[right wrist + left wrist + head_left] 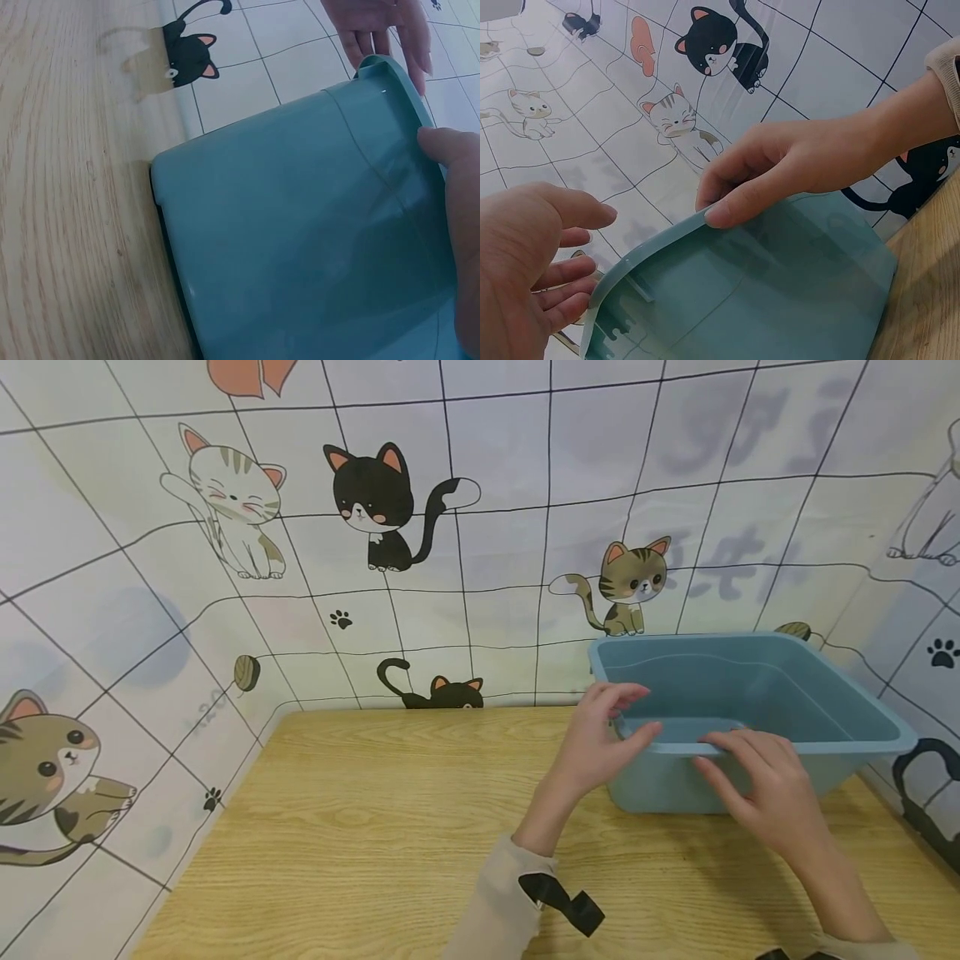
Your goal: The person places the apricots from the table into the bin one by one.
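Observation:
A light blue plastic tub (660, 785) stands on the table's right side, against the patterned wall. My right hand (772, 785) pinches its near rim, fingers over the edge and thumb against the outer side. That grip also shows in the left wrist view, where the right hand (802, 161) holds the rim. At the tub's near left corner is my left hand (596, 735), thumb and fingers spread apart. Its fingertips come right up to the corner rim in the left wrist view. The right wrist view has the tub's outer wall (277, 232) filling its middle.
The wooden table (360, 793) extends to the left of the tub. Behind it and at both sides rises a wall covering (502, 552) with cat drawings and grid lines. A black strap (562, 902) circles the left sleeve.

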Demonstrator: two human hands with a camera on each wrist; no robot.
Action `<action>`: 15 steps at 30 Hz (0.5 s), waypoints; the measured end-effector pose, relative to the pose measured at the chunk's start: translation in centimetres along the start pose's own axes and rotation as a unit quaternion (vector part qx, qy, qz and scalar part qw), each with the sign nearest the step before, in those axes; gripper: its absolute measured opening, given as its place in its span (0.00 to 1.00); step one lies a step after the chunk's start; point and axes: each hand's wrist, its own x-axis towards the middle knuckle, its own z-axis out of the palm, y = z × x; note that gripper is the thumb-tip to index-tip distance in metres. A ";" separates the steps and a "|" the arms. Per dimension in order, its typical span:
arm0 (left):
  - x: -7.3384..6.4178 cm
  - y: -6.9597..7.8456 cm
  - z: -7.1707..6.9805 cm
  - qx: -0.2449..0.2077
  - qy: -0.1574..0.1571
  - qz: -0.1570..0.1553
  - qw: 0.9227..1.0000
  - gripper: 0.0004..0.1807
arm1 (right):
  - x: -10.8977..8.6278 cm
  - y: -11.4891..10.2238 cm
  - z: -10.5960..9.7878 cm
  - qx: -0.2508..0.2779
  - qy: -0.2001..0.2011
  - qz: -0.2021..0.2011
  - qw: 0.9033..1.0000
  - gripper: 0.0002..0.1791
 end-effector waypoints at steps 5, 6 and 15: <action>-0.2 0.1 -0.2 0.001 -0.003 0.003 1.000 0.21 | 0.3 -0.2 -0.6 0.024 -0.028 0.019 0.999 0.33; -0.2 0.1 -0.3 0.000 -0.005 0.002 1.000 0.21 | 0.3 -0.2 -0.8 0.029 -0.039 0.026 0.998 0.31; -0.7 0.2 -0.3 -0.011 -0.020 -0.011 1.000 0.20 | 0.9 -1.7 -2.7 0.025 -0.116 0.090 0.989 0.19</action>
